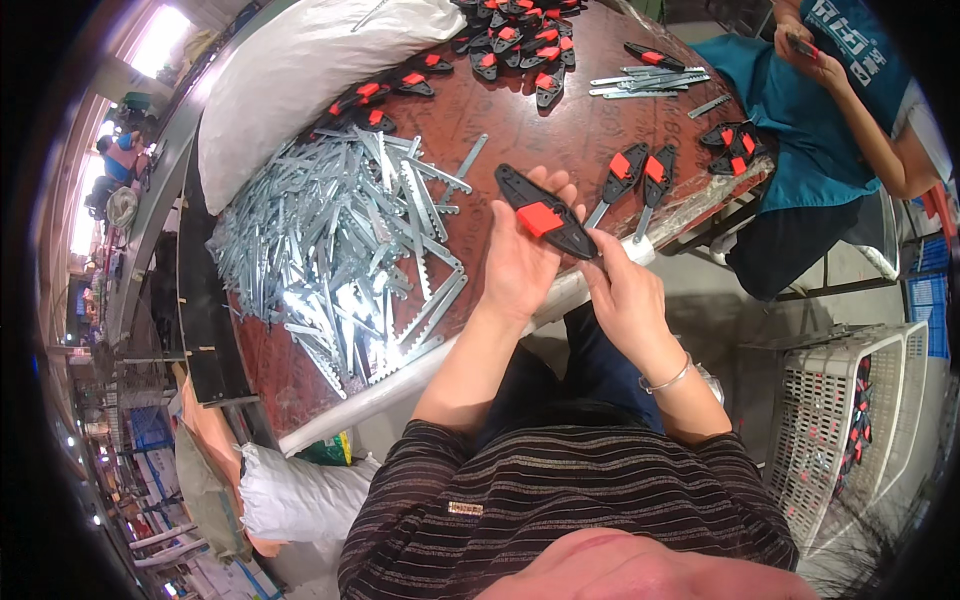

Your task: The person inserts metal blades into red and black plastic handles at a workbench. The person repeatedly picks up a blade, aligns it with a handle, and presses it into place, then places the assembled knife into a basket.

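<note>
A black, pointed-oval plastic piece with a raised red tab (541, 217) lies aslant across my left hand (515, 268). That hand is palm up beneath it, with the thumb along one side and fingertips showing past the far edge. My right hand (632, 302) pinches the piece's lower right end between thumb and fingers. Just beyond my right hand, two similar black and red pieces (624, 170) lie on the table, each with a metal strip sticking out toward me. Left of my hands spreads a big heap of notched metal strips (330, 230).
The dark red table (590, 130) bears more black and red pieces (510, 40) at its far side. A white sack (310, 70) lies behind the heap. At right sits a co-worker (810, 200) holding a similar piece. A white crate (825, 425) stands lower right.
</note>
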A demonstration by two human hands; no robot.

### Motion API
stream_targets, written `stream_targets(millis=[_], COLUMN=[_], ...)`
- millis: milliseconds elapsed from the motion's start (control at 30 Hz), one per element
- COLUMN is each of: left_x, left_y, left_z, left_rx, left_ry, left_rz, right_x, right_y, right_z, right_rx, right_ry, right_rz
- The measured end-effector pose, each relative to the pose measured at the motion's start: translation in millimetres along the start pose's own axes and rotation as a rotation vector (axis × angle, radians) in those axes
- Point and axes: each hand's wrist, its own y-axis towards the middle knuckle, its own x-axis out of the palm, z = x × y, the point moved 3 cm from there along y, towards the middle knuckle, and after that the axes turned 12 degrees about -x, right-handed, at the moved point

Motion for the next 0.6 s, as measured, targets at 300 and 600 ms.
stream_targets(millis=[300,600], left_x=[-53,-52], left_y=[-41,-84], left_z=[75,134], left_rx=[0.419,0.699], left_ry=[0.259,0.415], left_rz=[0.512,0.636], right_x=[-11,121], right_y=[35,49], right_z=[36,-30], right_rx=[-0.176,-0.447], right_ry=[-0.817,-0.074], right_rz=[0.281,-0.277])
